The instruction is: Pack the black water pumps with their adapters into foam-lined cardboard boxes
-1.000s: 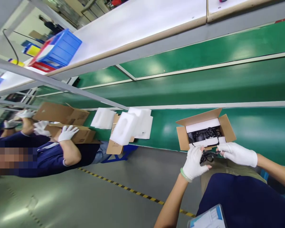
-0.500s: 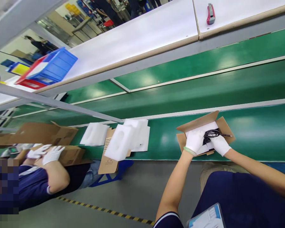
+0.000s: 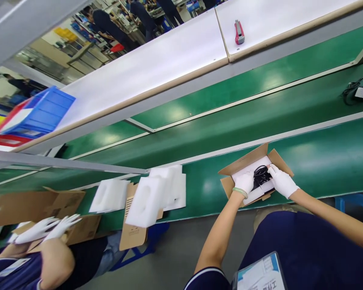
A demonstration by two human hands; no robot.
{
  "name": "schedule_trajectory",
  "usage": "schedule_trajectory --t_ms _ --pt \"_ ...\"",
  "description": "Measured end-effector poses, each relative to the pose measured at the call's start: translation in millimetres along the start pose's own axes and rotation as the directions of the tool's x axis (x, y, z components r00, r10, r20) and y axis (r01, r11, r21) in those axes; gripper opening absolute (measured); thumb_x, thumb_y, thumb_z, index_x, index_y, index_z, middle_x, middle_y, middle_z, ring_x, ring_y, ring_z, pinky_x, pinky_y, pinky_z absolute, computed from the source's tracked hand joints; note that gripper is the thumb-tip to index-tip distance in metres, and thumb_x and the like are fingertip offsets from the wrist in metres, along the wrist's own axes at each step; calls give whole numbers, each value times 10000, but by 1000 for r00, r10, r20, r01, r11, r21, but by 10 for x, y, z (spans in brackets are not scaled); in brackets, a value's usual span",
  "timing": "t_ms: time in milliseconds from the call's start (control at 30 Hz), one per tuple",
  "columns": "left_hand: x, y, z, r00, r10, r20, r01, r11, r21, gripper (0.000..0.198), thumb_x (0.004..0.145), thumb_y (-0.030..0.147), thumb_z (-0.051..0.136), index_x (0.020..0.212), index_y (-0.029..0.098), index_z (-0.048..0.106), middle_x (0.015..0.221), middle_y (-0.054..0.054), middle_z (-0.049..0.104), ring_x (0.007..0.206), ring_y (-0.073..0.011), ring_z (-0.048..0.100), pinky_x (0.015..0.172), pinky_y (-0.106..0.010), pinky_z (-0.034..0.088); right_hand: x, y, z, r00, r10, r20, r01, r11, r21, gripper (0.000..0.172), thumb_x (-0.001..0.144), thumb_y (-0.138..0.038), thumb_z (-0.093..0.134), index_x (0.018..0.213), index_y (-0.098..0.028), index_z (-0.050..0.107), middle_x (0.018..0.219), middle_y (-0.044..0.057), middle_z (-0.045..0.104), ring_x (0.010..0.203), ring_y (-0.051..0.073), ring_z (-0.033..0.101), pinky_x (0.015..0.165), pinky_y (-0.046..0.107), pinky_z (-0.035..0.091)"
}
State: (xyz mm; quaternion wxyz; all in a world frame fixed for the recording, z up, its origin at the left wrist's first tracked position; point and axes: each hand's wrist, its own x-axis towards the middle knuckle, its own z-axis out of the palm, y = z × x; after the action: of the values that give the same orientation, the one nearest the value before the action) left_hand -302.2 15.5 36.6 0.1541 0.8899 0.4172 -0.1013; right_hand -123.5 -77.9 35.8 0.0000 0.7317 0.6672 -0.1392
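A small open cardboard box (image 3: 248,158) stands on the green belt in front of me, flaps spread. White foam (image 3: 237,175) lines its inside. A coiled black cable (image 3: 261,174) lies in the foam. My left hand (image 3: 243,183), in a white glove, grips the coil from the left, its fingertips partly hidden. From the right, my gloved right hand (image 3: 281,182) reaches over the box edge, thumb and fingers closed on the cable's right side.
White foam pieces (image 3: 147,201) and a flat cardboard piece (image 3: 133,233) lie to the left. Beyond them a co-worker's gloved hands (image 3: 53,229) are over another carton (image 3: 84,229). A utility knife (image 3: 238,32) and blue bin (image 3: 45,114) rest on the raised shelf. Another cable (image 3: 351,92) lies far right.
The cable end that stuck out past the box's right side is now inside. My right hand has shifted to the coil's right edge. The view has turned to the right.
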Motion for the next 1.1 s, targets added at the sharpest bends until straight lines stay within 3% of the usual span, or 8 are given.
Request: schedule_trajectory --t_ms 133,233,367,567,700,800,967,1100 --pt "-9 89 115 996 81 26 -82 996 36 213 908 202 498 1078 127 602 1030 -131 688 927 -245 650 824 -351 526 101 24 -35 997 -50 51 51 998 -27 416 924 -243 455 1324 -138 497 1273 129 571 955 248 600 779 331 473" --pt "29 150 164 995 102 8 -102 993 66 220 892 101 439 1035 123 605 1043 -145 660 949 -258 625 858 -395 503 59 -44 -111 995 -94 42 100 980 -169 531 906 -296 489 1397 -102 428 1354 200 497 866 264 603 684 361 480" --pt "61 226 258 995 101 -9 -100 991 92 244 888 96 413 1052 107 594 1004 -158 635 936 -282 605 816 -423 493 51 -227 -44 976 -163 147 203 924 -324 496 928 -134 315 1407 -72 426 1320 279 493 764 233 621 572 329 460" --pt "-35 226 283 992 124 -10 -122 983 135 368 888 170 450 1230 63 535 1108 -189 620 967 -308 592 814 -449 495 299 -499 230 980 -44 193 102 948 -302 463 878 0 286 1274 115 496 1128 415 558 824 301 684 603 354 507" --pt "-360 50 193 993 -93 -73 102 987 123 413 932 187 387 1310 59 494 1087 -192 646 984 -310 612 813 -455 511 412 -533 308 982 -5 186 52 968 -247 407 840 -17 380 1178 144 541 1026 429 583 848 333 680 610 386 508" --pt "-528 -73 240 958 -278 -68 277 960 -32 432 961 151 267 1301 108 530 1024 -160 691 889 -260 664 755 -402 546 405 -519 343 981 5 193 44 968 -248 433 841 -35 388 1219 137 512 1005 408 592 847 332 673 618 394 501" --pt "-228 -40 581 983 -177 -56 163 967 -196 344 947 147 364 1132 158 655 1125 -91 710 1027 -176 657 954 -304 519 334 -445 307 977 -7 213 78 942 -327 500 865 -5 280 1318 75 475 1141 376 561 876 314 659 680 390 478" --pt "91 15 816 992 -103 -68 87 975 -206 365 913 117 415 1224 122 604 1224 -116 670 1121 -193 621 1046 -337 463 272 -343 212 967 -99 235 172 935 -311 511 869 -44 316 1347 56 469 1150 348 554 948 352 607 741 444 463"
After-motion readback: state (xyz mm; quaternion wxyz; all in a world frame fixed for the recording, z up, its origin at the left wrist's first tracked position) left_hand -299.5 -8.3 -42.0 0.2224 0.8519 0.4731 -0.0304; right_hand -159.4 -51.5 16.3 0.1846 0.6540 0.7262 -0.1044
